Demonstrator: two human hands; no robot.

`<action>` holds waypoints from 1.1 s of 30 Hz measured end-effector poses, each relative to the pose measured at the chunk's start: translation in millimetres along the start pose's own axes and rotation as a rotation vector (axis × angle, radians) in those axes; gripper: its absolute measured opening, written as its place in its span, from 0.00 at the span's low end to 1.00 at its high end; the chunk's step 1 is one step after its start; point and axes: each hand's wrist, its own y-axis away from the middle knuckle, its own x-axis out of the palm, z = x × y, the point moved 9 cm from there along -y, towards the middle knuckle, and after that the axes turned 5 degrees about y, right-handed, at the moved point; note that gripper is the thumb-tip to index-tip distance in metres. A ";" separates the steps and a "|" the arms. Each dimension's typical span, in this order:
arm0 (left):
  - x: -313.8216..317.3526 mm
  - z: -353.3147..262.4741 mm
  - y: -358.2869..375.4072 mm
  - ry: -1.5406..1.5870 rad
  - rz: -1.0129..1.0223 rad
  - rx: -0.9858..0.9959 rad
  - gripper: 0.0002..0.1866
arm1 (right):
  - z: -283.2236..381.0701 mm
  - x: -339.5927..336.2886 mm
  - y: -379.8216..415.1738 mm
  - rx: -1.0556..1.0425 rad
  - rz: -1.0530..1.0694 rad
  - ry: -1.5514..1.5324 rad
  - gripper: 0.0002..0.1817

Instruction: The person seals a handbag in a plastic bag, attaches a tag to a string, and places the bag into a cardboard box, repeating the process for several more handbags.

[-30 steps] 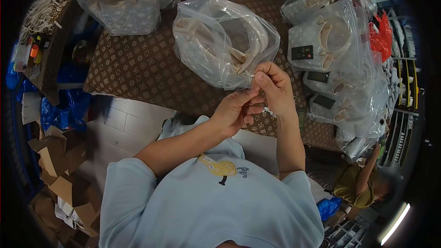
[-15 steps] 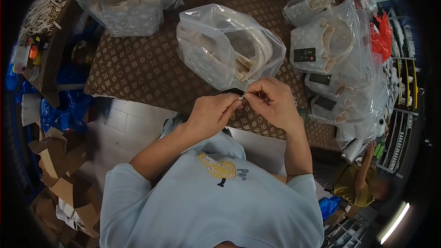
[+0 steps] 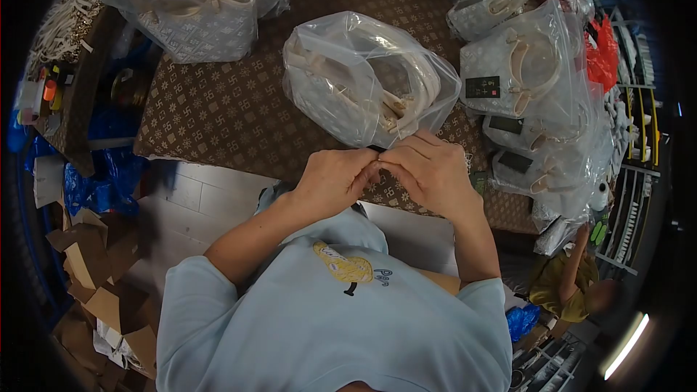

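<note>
My left hand (image 3: pixel 335 176) and my right hand (image 3: pixel 430 176) meet at the fingertips over the table's near edge, both closed in a pinch. A sliver of a black tag (image 3: pixel 376 149) shows just beyond the left fingers; the rest is hidden behind them. What the right fingertips hold is covered by the hands. Right in front of them lies a pale patterned handbag (image 3: pixel 330 105) with cream handles, inside a clear plastic bag (image 3: pixel 348 29). The plastic's near edge comes right up to my fingers.
More wrapped handbags (image 3: pixel 508 65), some with black tags, crowd the right side of the brown patterned table (image 3: pixel 210 116). Another wrapped handbag (image 3: pixel 196 25) stands at the far left. Open cardboard boxes (image 3: pixel 109 297) sit on the floor at left. Another person (image 3: pixel 563 283) is at lower right.
My fingertips have drawn together, the right fingers folding over; the small white piece between them and most of the black tag are now hidden. The wrapped handbag has shifted slightly right.
</note>
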 end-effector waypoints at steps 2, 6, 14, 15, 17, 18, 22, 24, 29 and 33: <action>2.0 7.2 0.1 0.285 0.000 -0.103 0.05 | 1.4 -1.5 3.2 -0.041 0.003 0.007 0.11; -7.3 -3.3 -4.8 0.249 -0.065 -0.023 0.09 | -12.1 -4.0 10.4 0.050 -0.090 -0.170 0.11; -58.0 -69.3 -20.1 -0.387 -0.253 0.347 0.14 | -55.7 7.5 27.5 0.335 -0.009 -0.603 0.08; -62.1 -66.2 -25.1 -0.389 -0.263 0.341 0.14 | -62.1 11.4 29.4 0.404 -0.024 -0.725 0.07; -45.8 -56.4 -39.5 -0.760 -0.030 0.367 0.19 | -63.9 14.5 27.5 0.460 -0.034 -0.841 0.07; -49.7 -50.7 -45.4 -0.762 -0.038 0.366 0.19 | -67.4 18.9 31.3 0.577 -0.035 -0.860 0.08; -39.4 -29.5 -51.8 -0.899 0.134 0.365 0.16 | -70.7 33.2 36.0 0.600 0.053 -1.004 0.12; -40.7 -31.7 -49.2 -0.910 0.169 0.390 0.15 | -67.0 33.1 33.2 0.540 0.054 -1.036 0.11; -58.9 -48.1 -28.2 -0.659 0.034 0.549 0.07 | -86.9 -5.2 31.6 0.623 -0.485 -1.089 0.13; -52.8 -61.6 -2.4 -0.551 0.375 0.346 0.05 | -69.5 -26.3 29.4 0.579 -0.616 -0.685 0.11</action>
